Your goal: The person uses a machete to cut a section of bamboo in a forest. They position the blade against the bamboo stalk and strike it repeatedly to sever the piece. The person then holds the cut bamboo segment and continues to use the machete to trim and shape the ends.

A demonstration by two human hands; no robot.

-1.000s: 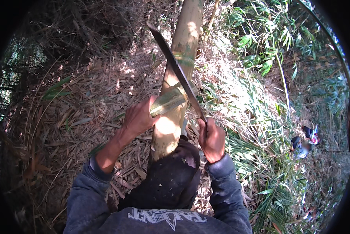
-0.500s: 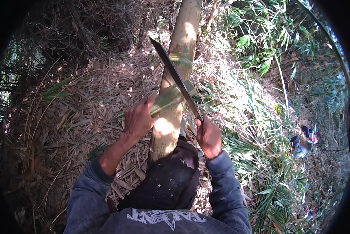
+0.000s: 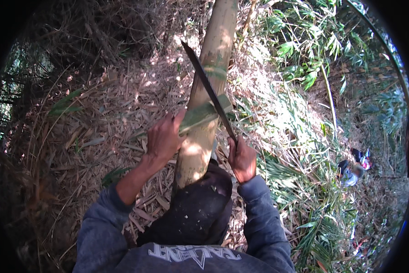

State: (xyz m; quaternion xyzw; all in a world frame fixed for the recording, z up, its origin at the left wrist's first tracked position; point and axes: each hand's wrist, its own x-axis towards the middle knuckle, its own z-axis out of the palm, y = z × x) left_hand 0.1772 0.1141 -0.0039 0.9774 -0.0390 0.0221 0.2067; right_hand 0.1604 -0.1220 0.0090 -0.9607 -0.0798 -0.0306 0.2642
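two bare hands work a thick bamboo pole (image 3: 203,113) that lies lengthwise over dry leaf litter (image 3: 99,118), its near end resting on the person's dark trouser knee (image 3: 200,204). the left hand (image 3: 164,139) presses against the pole's left side, thumb and fingers pinching a green peeled strip (image 3: 203,116) that crosses the pole. the right hand (image 3: 242,159) is curled tight around the handle of a long dark machete (image 3: 209,91), whose blade lies slantwise across the pole, touching the strip. green undergrowth (image 3: 304,73) stands to the right.
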